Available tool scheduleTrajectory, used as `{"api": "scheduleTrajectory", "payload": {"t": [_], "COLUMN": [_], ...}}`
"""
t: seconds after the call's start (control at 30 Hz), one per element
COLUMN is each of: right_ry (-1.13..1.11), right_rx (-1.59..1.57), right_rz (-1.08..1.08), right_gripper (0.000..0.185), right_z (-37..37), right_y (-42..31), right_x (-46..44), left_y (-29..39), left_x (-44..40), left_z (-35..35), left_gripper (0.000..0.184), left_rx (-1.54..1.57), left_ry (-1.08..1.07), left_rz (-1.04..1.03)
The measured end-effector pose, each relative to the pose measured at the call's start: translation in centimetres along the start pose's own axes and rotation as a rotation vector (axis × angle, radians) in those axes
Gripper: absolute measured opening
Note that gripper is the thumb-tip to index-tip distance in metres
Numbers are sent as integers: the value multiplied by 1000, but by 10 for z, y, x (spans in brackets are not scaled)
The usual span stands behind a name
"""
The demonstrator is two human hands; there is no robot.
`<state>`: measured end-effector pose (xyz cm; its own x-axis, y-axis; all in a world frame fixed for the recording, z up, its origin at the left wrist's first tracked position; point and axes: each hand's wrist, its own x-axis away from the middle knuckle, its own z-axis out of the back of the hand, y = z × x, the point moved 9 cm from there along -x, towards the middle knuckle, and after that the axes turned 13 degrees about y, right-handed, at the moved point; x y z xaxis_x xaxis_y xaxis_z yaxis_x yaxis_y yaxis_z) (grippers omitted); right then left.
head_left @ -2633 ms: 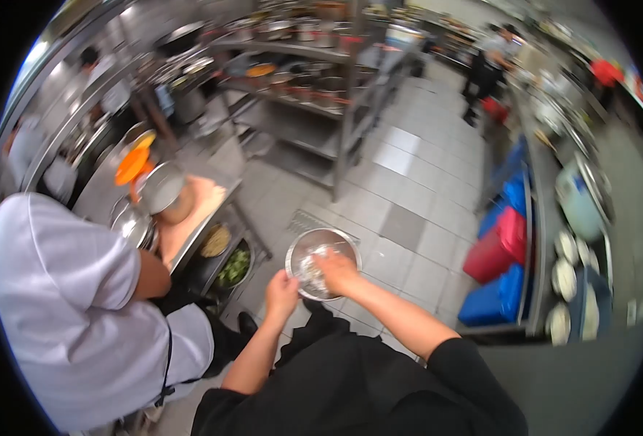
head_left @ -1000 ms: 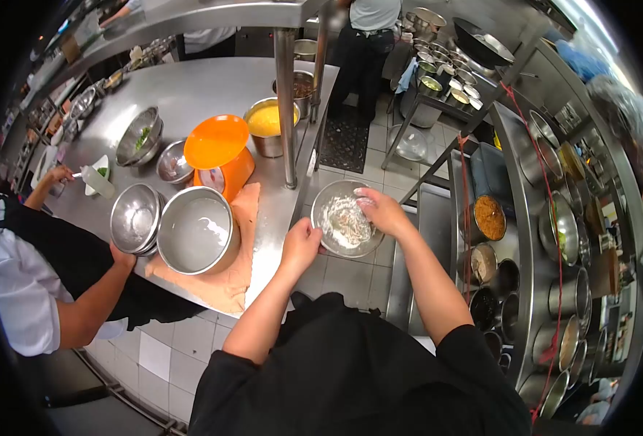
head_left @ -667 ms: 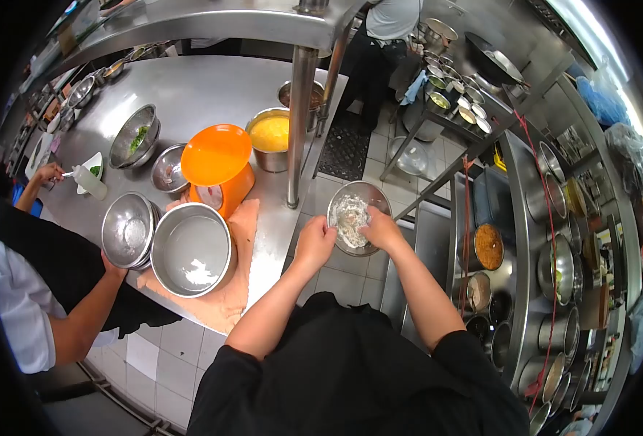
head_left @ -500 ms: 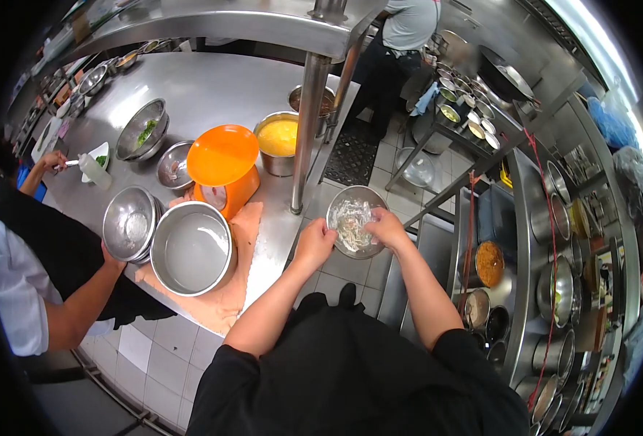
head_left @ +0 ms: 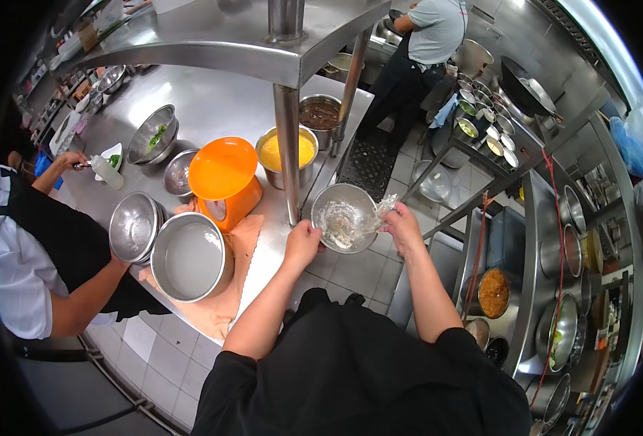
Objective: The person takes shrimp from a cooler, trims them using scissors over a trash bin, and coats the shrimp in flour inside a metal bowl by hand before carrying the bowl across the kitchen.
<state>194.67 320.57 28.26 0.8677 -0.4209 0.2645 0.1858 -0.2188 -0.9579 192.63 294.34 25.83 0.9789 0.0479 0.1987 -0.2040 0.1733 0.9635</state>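
Note:
My left hand (head_left: 304, 245) is closed on the near left rim of a metal bowl (head_left: 347, 195), which hangs over the floor beside the steel table. Pale, floury-looking stuff (head_left: 342, 227) lies in the bottom of it. At the bowl's right rim, my right hand (head_left: 405, 229) pinches a crumpled piece of clear plastic wrap (head_left: 387, 206). The wrap sticks up above the rim and its lower part trails toward the bowl. Whether my right fingers also touch the rim, I cannot tell.
An orange kitchen scale (head_left: 225, 174) and a large metal pot (head_left: 225, 272) stand on the steel table (head_left: 212, 94), near a pot of yellow liquid (head_left: 287, 150). A co-worker (head_left: 53, 269) at left touches stacked bowls (head_left: 134, 227). Shelves (head_left: 532, 240) stand at right; a post (head_left: 286, 145) rises ahead.
My right hand has moved right and lifted the plastic wrap out of the bowl to its rim. The bowl and my left hand have shifted slightly left. The view has turned a little.

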Motion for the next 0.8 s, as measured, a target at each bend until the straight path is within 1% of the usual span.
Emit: {"api": "scheduleTrajectory", "payload": {"t": [0.03, 0.07, 0.13, 0.17, 0.23, 0.27, 0.33, 0.63, 0.8], "right_ry": [9, 11, -12, -8, -19, -16, -23, 39, 59], "right_rx": [-74, -75, -305, -315, -429, -429, -558, -655, -637], "right_rz": [-22, -22, -48, -40, -109, -106, -172, -196, -195], "right_gripper": [21, 21, 22, 22, 21, 21, 22, 26, 28], "right_z": [4, 7, 7, 7, 8, 9, 8, 16, 25], "right_y": [-3, -5, -10, -10, -2, 2, 14, 19, 20], "right_x": [-1, -1, -1, -1, -1, -1, 2, 12, 18], "left_y": [-1, -7, -17, -22, -17, -17, -20, -13, -16], "left_x": [-3, -8, -16, -18, -19, -19, -14, -9, -3], "left_z": [-1, -4, -12, -17, -22, -25, -30, -37, -35], "left_gripper": [19, 19, 19, 20, 22, 23, 23, 21, 20], "left_rx": [1, -5, 24, 55, 64, 53, 44, 87, 104], "left_ry": [8, 10, -6, -18, -26, -44, -59, -75, -78], "left_rz": [-3, -6, -4, 3, -20, -22, -11, -38, 0]}}
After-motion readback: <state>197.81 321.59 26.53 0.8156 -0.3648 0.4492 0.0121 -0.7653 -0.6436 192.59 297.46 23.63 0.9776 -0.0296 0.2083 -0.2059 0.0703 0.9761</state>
